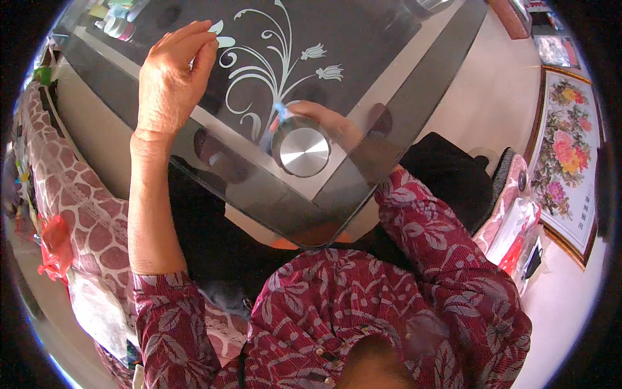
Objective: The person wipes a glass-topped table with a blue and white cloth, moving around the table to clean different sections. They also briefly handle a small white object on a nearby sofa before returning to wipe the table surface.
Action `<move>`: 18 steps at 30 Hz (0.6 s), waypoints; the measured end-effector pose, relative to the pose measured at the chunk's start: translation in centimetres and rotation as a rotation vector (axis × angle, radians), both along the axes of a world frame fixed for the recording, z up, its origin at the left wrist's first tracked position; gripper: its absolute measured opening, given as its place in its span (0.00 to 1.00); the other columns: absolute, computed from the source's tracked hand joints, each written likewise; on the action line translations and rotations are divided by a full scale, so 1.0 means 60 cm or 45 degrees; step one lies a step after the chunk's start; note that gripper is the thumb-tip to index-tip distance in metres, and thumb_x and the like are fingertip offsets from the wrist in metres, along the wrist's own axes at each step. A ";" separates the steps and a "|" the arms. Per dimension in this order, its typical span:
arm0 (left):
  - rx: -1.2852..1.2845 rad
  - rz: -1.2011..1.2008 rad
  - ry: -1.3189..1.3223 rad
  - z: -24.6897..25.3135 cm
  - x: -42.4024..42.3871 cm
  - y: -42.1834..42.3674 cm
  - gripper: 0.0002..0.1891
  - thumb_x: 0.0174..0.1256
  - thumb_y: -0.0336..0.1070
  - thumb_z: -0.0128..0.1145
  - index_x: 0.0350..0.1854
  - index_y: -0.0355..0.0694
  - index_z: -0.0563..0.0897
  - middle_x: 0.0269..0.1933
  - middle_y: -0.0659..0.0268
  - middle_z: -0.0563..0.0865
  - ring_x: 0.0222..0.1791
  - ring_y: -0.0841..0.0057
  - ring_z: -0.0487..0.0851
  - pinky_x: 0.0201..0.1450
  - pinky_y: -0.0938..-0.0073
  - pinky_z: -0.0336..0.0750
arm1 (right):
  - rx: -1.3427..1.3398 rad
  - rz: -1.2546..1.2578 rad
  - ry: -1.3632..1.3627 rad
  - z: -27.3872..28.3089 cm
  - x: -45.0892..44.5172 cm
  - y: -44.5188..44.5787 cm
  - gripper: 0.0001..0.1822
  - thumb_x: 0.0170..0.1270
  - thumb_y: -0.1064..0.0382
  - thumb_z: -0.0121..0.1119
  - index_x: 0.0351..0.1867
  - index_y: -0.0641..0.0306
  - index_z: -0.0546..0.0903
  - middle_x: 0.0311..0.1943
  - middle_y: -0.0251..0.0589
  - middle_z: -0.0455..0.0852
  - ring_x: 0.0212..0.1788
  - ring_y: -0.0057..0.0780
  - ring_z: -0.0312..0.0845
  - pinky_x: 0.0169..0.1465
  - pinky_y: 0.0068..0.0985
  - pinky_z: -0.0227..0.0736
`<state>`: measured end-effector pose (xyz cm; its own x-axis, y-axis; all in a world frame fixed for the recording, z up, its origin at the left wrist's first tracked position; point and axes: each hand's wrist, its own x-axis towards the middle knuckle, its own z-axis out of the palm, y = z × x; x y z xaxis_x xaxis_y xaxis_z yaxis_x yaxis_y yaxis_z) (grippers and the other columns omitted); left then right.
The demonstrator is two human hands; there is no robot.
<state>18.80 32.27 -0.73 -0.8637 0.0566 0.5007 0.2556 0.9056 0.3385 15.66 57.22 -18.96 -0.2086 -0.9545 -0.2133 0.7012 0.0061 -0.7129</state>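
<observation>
My left hand (pixel 177 73) is raised above the dark glass tabletop (pixel 286 206), its fingers bent and a gap showing between thumb and forefinger. Nothing is visible in it, though its fingertips are partly hidden. Beneath the glass, my right hand (pixel 330 119) curves around the far side of a round brushed-metal disc (pixel 304 152), which looks like the top of a table leg. A small light-blue item (pixel 281 112), perhaps cloth, shows at its fingertips. Whether that hand grips the item or the leg cannot be told. White printed flowers (pixel 313 52) decorate the glass.
The table's rounded corner points at my body. A small bottle (pixel 119 28) is at the far left, and a clear glass vessel (pixel 425 7) at the top right. A giraffe-patterned sofa cover (pixel 92 209) with a red plastic bag (pixel 56 248) runs left. A framed flower picture (pixel 563 160) is right.
</observation>
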 end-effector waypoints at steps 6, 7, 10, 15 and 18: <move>0.011 0.027 0.049 -0.004 0.005 -0.010 0.07 0.61 0.32 0.59 0.37 0.38 0.87 0.47 0.62 0.88 0.46 0.61 0.85 0.50 0.66 0.79 | 0.202 -0.575 0.012 0.051 0.066 0.027 0.22 0.72 0.48 0.46 0.55 0.63 0.77 0.52 0.39 0.82 0.53 0.30 0.79 0.58 0.31 0.73; 0.011 0.026 0.065 -0.004 0.005 -0.012 0.07 0.61 0.33 0.59 0.37 0.38 0.87 0.47 0.62 0.88 0.46 0.61 0.85 0.50 0.66 0.79 | 0.238 -0.651 0.012 0.066 0.077 0.030 0.22 0.72 0.48 0.45 0.56 0.62 0.76 0.52 0.39 0.82 0.54 0.30 0.79 0.58 0.31 0.73; 0.025 0.046 0.000 -0.005 0.009 -0.007 0.08 0.63 0.33 0.59 0.40 0.37 0.86 0.49 0.61 0.87 0.49 0.62 0.85 0.53 0.67 0.77 | 0.160 -0.841 -0.098 0.111 0.115 0.040 0.21 0.75 0.53 0.42 0.61 0.64 0.71 0.54 0.38 0.80 0.54 0.29 0.78 0.59 0.26 0.72; -0.005 0.013 -0.034 -0.010 0.012 -0.001 0.08 0.64 0.34 0.59 0.41 0.37 0.86 0.50 0.61 0.87 0.49 0.62 0.85 0.56 0.67 0.75 | 0.328 -0.988 0.524 0.065 0.180 0.077 0.24 0.76 0.55 0.42 0.68 0.64 0.65 0.64 0.40 0.71 0.62 0.29 0.70 0.65 0.27 0.64; -0.043 -0.042 -0.030 -0.005 0.012 0.007 0.08 0.64 0.33 0.59 0.41 0.37 0.86 0.50 0.61 0.87 0.48 0.61 0.85 0.56 0.67 0.75 | 0.398 -1.072 0.854 0.083 0.208 0.086 0.25 0.76 0.56 0.43 0.70 0.64 0.63 0.68 0.41 0.68 0.65 0.32 0.67 0.68 0.27 0.60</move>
